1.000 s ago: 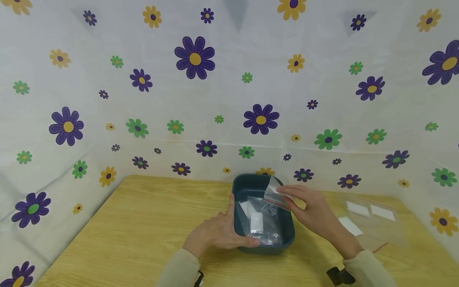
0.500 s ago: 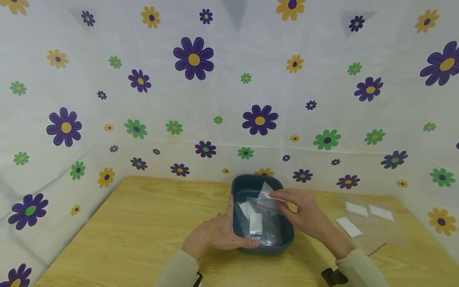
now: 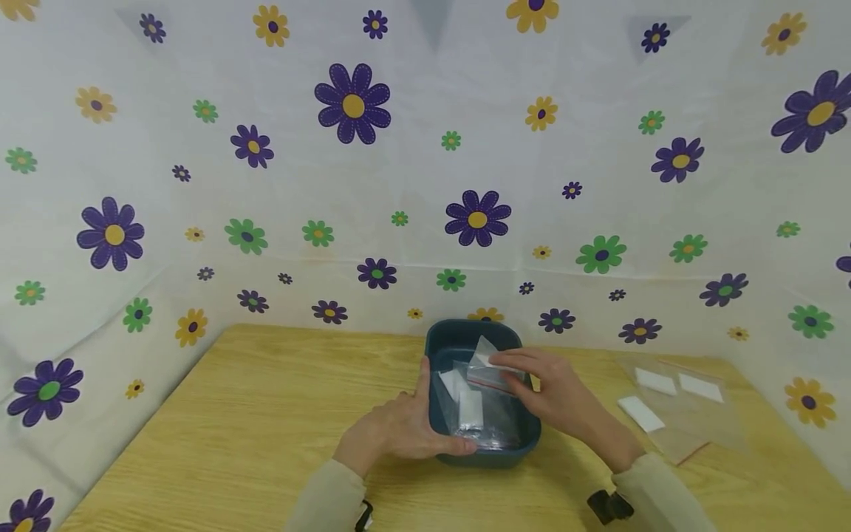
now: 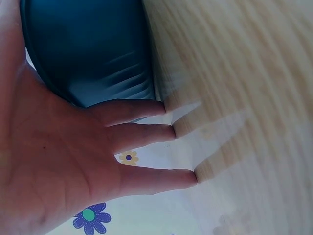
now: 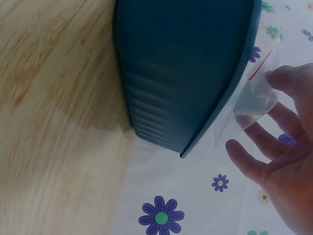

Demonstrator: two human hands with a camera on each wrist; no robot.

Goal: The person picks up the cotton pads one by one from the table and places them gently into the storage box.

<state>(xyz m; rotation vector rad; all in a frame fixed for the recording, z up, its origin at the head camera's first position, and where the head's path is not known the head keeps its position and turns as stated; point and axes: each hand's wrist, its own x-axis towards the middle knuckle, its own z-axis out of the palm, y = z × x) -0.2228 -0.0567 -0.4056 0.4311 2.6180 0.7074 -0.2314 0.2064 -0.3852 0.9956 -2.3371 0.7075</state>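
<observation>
A dark blue plastic bin (image 3: 488, 460) stands on the table. My left hand (image 3: 399, 430) rests along its left side, thumb across the near wall and index finger along the side. In the left wrist view, the other fingers (image 4: 156, 180) stretch straight down to the tabletop. Over the bin's right half, my right hand (image 3: 558, 388) pinches a small clear zip bag (image 3: 484, 358) with a red strip and a white piece inside. The right wrist view shows the zip bag (image 5: 254, 103) just above the bin's rim. More clear bags (image 3: 499, 425) with white pieces (image 3: 470, 410) lie in the bin.
To the right, clear zip bags (image 3: 681, 443) lie flat on the wooden table (image 3: 286, 414), with several white rectangular pieces (image 3: 641, 414) on or in them. A flower-print cloth (image 3: 399, 177) hangs behind the table and at its sides.
My right hand has carried the pinched zip bag left and slightly lower over the bin. The left hand keeps its place on the bin. The head view has shifted a little.
</observation>
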